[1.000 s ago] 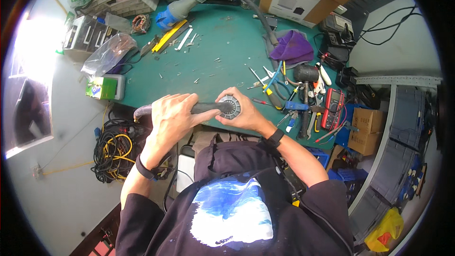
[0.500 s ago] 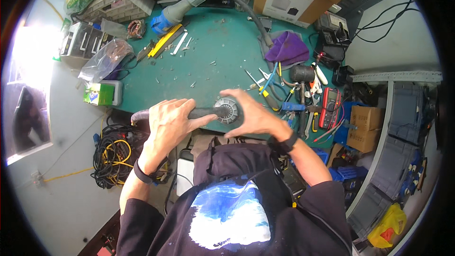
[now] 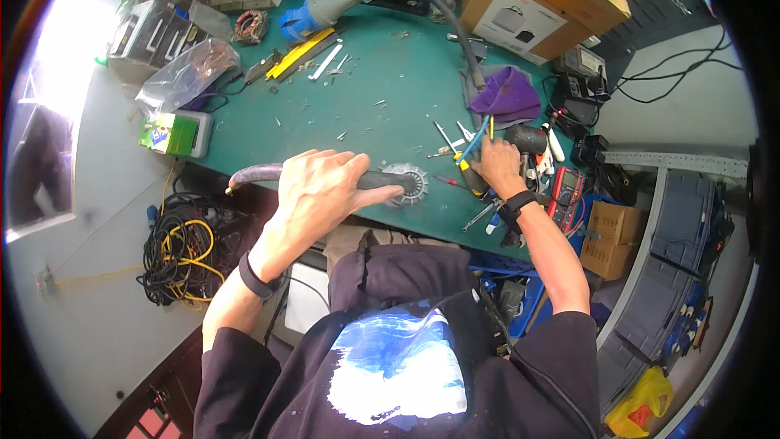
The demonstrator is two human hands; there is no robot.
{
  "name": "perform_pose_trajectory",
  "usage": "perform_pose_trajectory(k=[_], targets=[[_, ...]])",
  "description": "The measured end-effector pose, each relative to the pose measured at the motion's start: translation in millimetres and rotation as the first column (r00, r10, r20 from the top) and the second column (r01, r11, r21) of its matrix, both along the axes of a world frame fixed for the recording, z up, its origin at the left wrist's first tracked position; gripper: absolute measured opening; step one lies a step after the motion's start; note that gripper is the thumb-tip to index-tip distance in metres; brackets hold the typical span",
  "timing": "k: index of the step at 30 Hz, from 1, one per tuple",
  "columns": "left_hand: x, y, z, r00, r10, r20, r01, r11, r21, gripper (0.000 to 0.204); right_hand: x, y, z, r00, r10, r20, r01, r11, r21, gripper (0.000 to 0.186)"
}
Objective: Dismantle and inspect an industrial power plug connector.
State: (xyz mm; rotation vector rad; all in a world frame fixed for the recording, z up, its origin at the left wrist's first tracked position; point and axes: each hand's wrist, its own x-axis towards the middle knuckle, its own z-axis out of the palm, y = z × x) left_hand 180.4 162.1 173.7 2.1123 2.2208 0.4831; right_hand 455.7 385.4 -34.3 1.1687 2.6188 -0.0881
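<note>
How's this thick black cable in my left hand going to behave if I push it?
The thick black cable probably flexes stiffly: its unsupported end arcs out gently beyond the left hand. Its ribbed grey fitting likely won't slip easily, given those ridges.

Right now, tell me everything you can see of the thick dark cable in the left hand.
The thick dark cable looks rubbery and scuffed. It runs sideways near the front edge of the green bench. Its left end bends downward, with a small yellowish bit at the tip; its right end meets a round, grey, ribbed fitting. The left hand wraps its middle, thumb pointing toward the fitting. Its underside is hidden.
</note>
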Motion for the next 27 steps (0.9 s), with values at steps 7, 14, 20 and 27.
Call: perform_pose_trajectory(k=[7, 14, 20, 27], targets=[[0, -5, -2, 0.999, 0.002, 0.044, -0.003, 1.000, 0.016, 0.054, -4, 5, 4, 0.994, 0.064, -0.092, -0.059, 0.997, 0.048, 0.064], [-2, -7, -5, 0.998, -0.007, 0.065, 0.002, 0.997, 0.074, 0.052, -2, 17, 33, 0.976, 0.104, -0.189, -0.101, 0.995, 0.027, 0.061], [-2, -4, -3, 0.999, -0.025, 0.044, 0.023, 0.998, 0.056, 0.051, 23, 44, 76, 0.997, 0.047, 0.058, -0.029, 0.960, -0.278, 0.059], [2, -5, -7, 1.000, -0.004, 0.026, 0.002, 0.998, 0.065, 0.051, 36, 20, 198, 0.997, -0.074, -0.002, 0.054, 0.741, -0.670, 0.045]])
